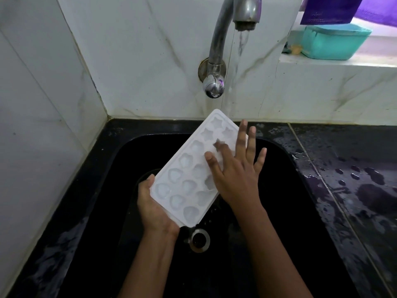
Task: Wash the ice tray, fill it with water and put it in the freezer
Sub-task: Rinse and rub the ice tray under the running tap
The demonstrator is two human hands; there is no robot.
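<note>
A white ice tray (184,179) with star and heart shaped cells is held tilted over the black sink (279,160), its far end under the water stream. My left hand (153,208) grips the tray's near end from below, thumb on the left rim. My right hand (235,171) lies flat on the tray's right side, fingers spread and straight, fingertips on the cells. Water runs from the metal tap (245,14) onto the far end of the tray.
The sink drain (199,240) sits below the tray. A wet black counter (348,179) stretches to the right. On the ledge at the back right stands a teal tub (335,43) with purple cloth (328,9) above it. White tiled walls close the left and back.
</note>
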